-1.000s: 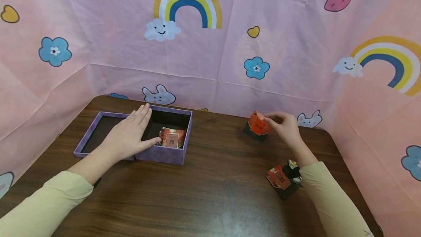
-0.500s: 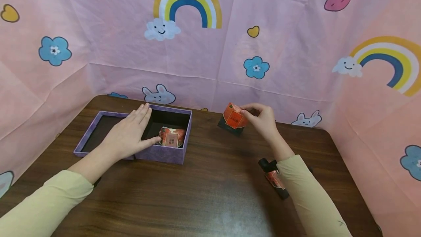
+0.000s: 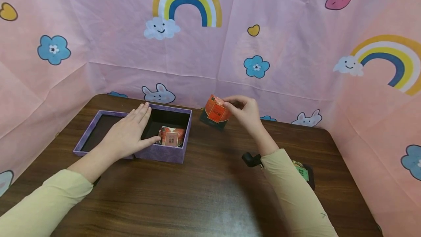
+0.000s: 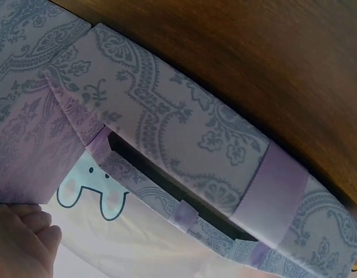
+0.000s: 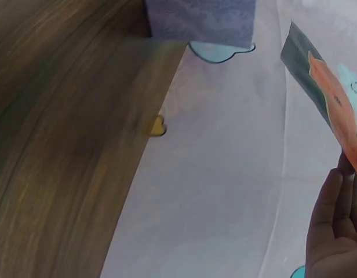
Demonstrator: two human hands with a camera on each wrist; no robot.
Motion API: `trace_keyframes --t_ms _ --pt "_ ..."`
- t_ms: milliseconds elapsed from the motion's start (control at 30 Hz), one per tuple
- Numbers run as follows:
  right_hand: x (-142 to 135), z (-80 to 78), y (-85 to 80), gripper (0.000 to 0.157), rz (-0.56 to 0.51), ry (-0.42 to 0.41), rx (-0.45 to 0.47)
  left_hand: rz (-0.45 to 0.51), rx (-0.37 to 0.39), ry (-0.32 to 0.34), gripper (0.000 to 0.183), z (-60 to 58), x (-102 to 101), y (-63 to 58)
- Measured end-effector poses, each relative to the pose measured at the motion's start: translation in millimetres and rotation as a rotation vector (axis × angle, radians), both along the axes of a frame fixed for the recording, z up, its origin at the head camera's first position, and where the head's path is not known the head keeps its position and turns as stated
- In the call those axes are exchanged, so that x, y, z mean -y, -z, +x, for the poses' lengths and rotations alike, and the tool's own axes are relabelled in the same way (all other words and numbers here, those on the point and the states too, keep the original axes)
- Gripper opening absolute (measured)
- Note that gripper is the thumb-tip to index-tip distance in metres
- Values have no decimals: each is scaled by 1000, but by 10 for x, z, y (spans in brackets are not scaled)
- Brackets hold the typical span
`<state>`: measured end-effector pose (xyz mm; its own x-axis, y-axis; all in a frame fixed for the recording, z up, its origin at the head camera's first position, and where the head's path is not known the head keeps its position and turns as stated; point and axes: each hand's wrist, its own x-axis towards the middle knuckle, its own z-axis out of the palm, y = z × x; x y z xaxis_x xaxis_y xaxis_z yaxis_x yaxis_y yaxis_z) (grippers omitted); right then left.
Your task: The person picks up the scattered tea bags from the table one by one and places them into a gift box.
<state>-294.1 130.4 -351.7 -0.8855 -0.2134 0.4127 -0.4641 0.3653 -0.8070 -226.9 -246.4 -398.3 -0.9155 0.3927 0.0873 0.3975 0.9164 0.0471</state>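
In the head view my left hand [image 3: 126, 134] lies with straight fingers across the left edge of an open purple box [image 3: 161, 154]. A red sachet [image 3: 172, 137] rests inside the box. The box's purple lid [image 3: 87, 130] lies to its left, partly covered by the hand. My right hand [image 3: 245, 114] pinches the upper right corner of a red and dark-green sachet [image 3: 216, 113], held raised to the right of the box. The right wrist view shows this sachet [image 5: 335, 101] nearly edge-on above the fingers. The left wrist view has the patterned box [image 4: 28, 139] beside the left hand [image 4: 22, 240].
Beside the right sleeve lies a packet with a green label [image 3: 302, 171], partly hidden by the arm. A black wrist mount [image 3: 251, 160] sticks out near the right cuff. A printed cloth [image 3: 213, 50] hangs behind the wooden table [image 3: 197, 196].
The right hand has moved left with the sachet, from the table's right side toward the box. Its sleeve now covers the red packet on the table. My left hand stays in place.
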Motion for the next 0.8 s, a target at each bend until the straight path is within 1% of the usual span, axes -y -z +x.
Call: trace_keyframes --t_ms 133,233,467,600,800 --pt "144 -8 -42 15 -45 -33 8 8 2 3 107 3 -5 3" --pt "266 -10 -80 15 -58 -47 3 10 -2 5 106 6 -5 1" --pt "570 6 -160 13 -47 -94 -2 10 -8 3 106 6 -1 -11" --pt "723 14 -154 13 -29 -112 -9 10 0 0 106 8 -3 -10" --pt "903 28 -82 13 -9 -144 -18 12 -3 0 106 7 -2 -5"
